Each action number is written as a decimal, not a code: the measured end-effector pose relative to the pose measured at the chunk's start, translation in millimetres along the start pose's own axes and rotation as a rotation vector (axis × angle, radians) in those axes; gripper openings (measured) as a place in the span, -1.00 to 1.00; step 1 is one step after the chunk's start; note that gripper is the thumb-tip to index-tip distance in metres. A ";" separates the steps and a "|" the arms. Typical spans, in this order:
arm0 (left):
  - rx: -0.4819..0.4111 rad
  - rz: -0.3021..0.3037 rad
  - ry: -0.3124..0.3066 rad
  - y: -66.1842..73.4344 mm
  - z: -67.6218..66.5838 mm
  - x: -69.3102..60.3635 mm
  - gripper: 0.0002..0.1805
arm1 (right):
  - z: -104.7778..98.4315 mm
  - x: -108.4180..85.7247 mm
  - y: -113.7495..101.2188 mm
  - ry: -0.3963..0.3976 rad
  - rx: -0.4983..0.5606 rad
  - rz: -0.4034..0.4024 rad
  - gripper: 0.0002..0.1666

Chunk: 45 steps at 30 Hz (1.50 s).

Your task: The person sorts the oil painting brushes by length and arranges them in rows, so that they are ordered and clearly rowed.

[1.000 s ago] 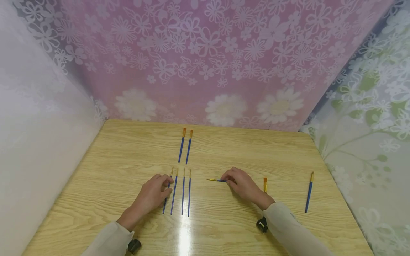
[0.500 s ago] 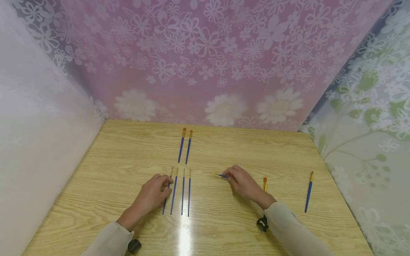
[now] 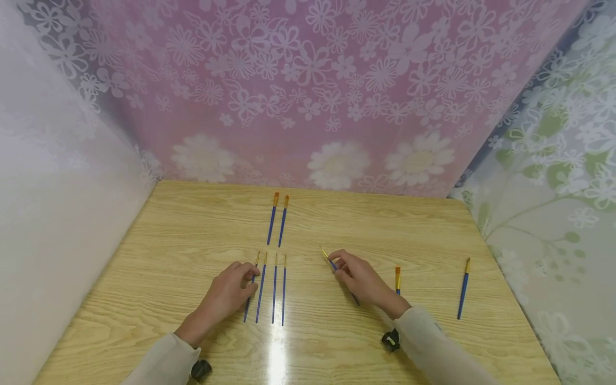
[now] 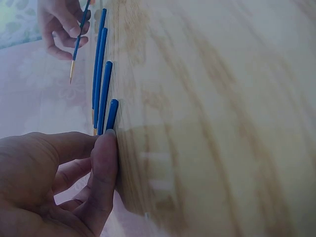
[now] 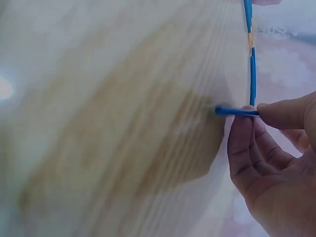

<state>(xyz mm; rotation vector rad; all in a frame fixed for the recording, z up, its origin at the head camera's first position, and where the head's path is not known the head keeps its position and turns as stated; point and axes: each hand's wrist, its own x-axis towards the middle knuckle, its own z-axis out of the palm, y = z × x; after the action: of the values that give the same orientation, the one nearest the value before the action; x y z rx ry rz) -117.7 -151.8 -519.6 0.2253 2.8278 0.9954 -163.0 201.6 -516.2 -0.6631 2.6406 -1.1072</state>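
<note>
My left hand point(image 3: 235, 286) pinches the leftmost thin paintbrush point(image 3: 247, 313), which lies on the wooden table; in the left wrist view its blue handle end point(image 4: 113, 109) sticks out past the thumb. Beside it several thin brushes lie side by side, tips away from me, among them a middle brush point(image 3: 261, 295) and a right-hand one point(image 3: 284, 294). To the right, my right hand point(image 3: 360, 277) holds another thin paintbrush point(image 3: 332, 263) between thumb and fingers, its tip pointing forward and left. In the right wrist view that brush's handle point(image 5: 234, 111) shows between the fingertips.
Two flat-tipped brushes point(image 3: 271, 224) lie farther back on the wooden table point(image 3: 192, 230). A flat brush point(image 3: 398, 279) is partly hidden behind my right forearm. Near the right edge lies a thicker round brush point(image 3: 463, 291). Flowered cloth point(image 3: 298, 107) stands behind the table.
The brush in my right hand has turned from pointing left to pointing forward and left, and the hand has shifted slightly left. My left hand stays put.
</note>
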 end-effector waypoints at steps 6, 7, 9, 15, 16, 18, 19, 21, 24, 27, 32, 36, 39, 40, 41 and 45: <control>-0.003 -0.004 -0.003 0.4 0.1 -0.3 -0.76 | 11.7 -1.8 -1.0 0.007 0.028 -0.045 -0.67; -0.004 -0.004 -0.003 0.4 0.1 -0.3 -0.76 | 13.6 -2.2 -2.0 0.011 0.025 -0.047 -0.67; -0.012 -0.006 -0.005 0.5 -0.1 -0.3 -0.76 | 17.1 -2.4 -4.4 0.012 0.028 -0.053 -0.69; -0.007 0.001 -0.005 0.6 -1.1 -0.1 -0.77 | 26.2 -0.9 -12.9 -0.022 0.038 -0.036 -0.70; -0.003 0.005 -0.004 0.8 -1.4 -0.1 -0.77 | 27.5 -0.6 -14.3 -0.027 0.035 -0.035 -0.70; 0.002 0.008 -0.003 0.9 -1.5 0.0 -0.77 | 29.5 -0.3 -17.9 -0.028 0.039 -0.046 -0.71; 0.003 0.009 -0.003 1.0 -1.5 -0.1 -0.77 | 30.6 -0.1 -19.5 -0.026 0.038 -0.050 -0.72; 0.000 0.008 -0.004 1.2 -1.5 -0.2 -0.77 | 32.8 0.5 -22.7 -0.024 0.041 -0.054 -0.73; -0.001 0.005 -0.006 1.0 -1.2 -0.3 -0.77 | 36.9 3.0 -27.0 -0.021 0.040 -0.035 -0.71; -0.007 0.004 -0.008 0.8 -1.1 -0.3 -0.77 | 41.4 6.6 -31.2 -0.016 0.038 -0.017 -0.71; -0.003 0.009 -0.002 -0.3 -0.4 -0.1 -0.77 | 47.8 12.6 -40.4 -0.014 0.028 0.006 -0.71; 0.015 0.014 0.006 -1.1 0.4 0.1 -0.77 | 50.8 16.4 -48.7 -0.019 0.021 0.016 -0.71; 0.017 0.016 0.007 -1.3 0.5 0.3 -0.77 | 53.0 19.1 -53.1 -0.024 0.011 0.016 -0.72; 0.017 0.016 0.006 -1.4 0.6 0.5 -0.77 | 54.0 20.0 -54.2 -0.027 0.006 0.016 -0.72; 0.017 0.018 0.006 -1.4 0.4 0.5 -0.77 | 55.0 21.0 -55.1 -0.029 0.001 0.012 -0.72; 0.013 0.013 -0.001 -1.6 0.8 0.5 -0.77 | 59.7 24.7 -57.4 -0.031 -0.028 0.004 -0.71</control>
<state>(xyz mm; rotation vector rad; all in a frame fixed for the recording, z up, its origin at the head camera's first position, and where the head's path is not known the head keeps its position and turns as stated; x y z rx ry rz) -118.2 -152.4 -521.3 0.2463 2.8364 0.9794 -145.3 117.0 -517.1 -0.6751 2.6349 -1.0520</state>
